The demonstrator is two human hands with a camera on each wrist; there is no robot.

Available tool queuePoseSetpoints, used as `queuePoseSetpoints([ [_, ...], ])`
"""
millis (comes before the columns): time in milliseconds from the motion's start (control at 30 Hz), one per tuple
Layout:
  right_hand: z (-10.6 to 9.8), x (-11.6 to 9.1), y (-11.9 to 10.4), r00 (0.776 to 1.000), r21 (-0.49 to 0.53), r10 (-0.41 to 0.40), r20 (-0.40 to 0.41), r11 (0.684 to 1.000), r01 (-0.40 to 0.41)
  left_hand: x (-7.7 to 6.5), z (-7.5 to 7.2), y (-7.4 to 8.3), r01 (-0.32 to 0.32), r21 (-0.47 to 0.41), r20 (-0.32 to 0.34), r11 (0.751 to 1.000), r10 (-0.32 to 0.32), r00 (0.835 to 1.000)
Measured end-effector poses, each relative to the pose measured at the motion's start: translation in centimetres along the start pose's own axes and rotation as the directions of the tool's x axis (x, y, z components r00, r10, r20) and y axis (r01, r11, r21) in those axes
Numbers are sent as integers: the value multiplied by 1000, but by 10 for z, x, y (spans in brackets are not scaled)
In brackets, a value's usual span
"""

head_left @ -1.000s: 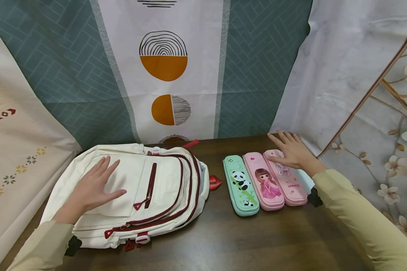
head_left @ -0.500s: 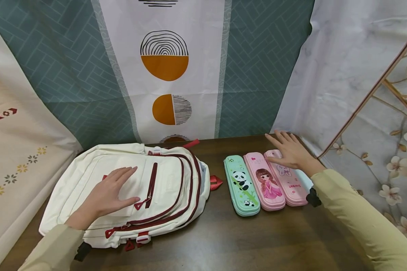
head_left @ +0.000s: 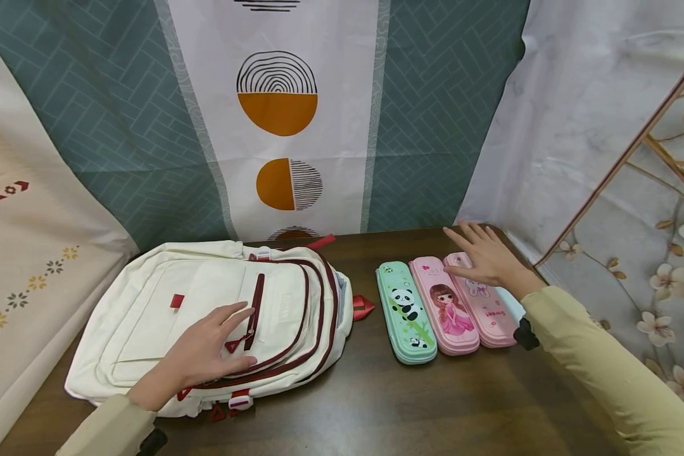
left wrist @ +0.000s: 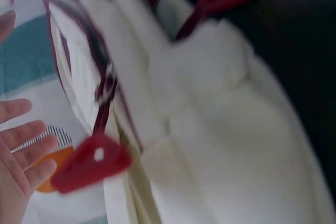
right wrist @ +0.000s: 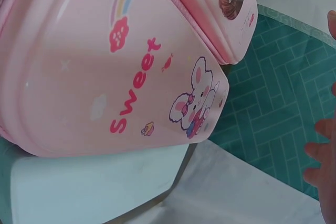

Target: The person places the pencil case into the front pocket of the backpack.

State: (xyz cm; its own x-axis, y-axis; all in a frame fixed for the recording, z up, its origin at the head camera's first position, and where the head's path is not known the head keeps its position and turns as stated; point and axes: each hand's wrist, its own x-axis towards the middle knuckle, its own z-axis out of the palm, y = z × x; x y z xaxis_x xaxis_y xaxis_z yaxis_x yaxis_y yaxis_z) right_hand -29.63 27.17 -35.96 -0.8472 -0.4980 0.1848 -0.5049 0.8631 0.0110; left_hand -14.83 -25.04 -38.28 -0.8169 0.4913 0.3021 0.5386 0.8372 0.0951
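A cream backpack (head_left: pixel 148 316) with dark red zips lies on the left side of the table. My left hand (head_left: pixel 211 345) hovers over its lower front, fingers extended, thumb apart, holding nothing. A red triangular zip pull (left wrist: pixel 94 163) hangs near those fingers in the left wrist view. To the right lie three pencil cases side by side: a green panda one (head_left: pixel 403 310), a pink one with a girl in a gown (head_left: pixel 441 304) and a pink bunny one (head_left: pixel 494 320) marked "Sweet". My right hand (head_left: pixel 487 256), fingers spread, hovers over the bunny case's far end and holds nothing.
A pale blue-white object (right wrist: pixel 94 187) lies along the right side of the bunny case. Behind the dark wooden table (head_left: pixel 342 405) hangs a patterned curtain (head_left: pixel 433 126). Further cloths hang at the left and right. A red strap end (head_left: pixel 362 308) sticks out from the backpack toward the cases.
My left hand has moved right and nearer the front across the backpack, uncovering a small red tag on it. My right hand has barely shifted, and the pencil cases stay in place.
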Motion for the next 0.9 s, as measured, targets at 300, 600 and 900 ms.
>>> queuePoseSetpoints([
  [300, 4, 1, -3, 1000, 5, 3, 13, 1000, -3, -10, 16, 15, 22, -6, 31, 1000, -21, 999],
  [600, 8, -2, -14, 1000, 79, -20, 2, 997, 20, -19, 26, 21, 107, -10, 37, 994, -106, 994],
  [900, 14, -8, -34, 1000, 212, -13, 18, 977, 9, -24, 30, 19, 135, -39, 30, 990, -134, 991],
])
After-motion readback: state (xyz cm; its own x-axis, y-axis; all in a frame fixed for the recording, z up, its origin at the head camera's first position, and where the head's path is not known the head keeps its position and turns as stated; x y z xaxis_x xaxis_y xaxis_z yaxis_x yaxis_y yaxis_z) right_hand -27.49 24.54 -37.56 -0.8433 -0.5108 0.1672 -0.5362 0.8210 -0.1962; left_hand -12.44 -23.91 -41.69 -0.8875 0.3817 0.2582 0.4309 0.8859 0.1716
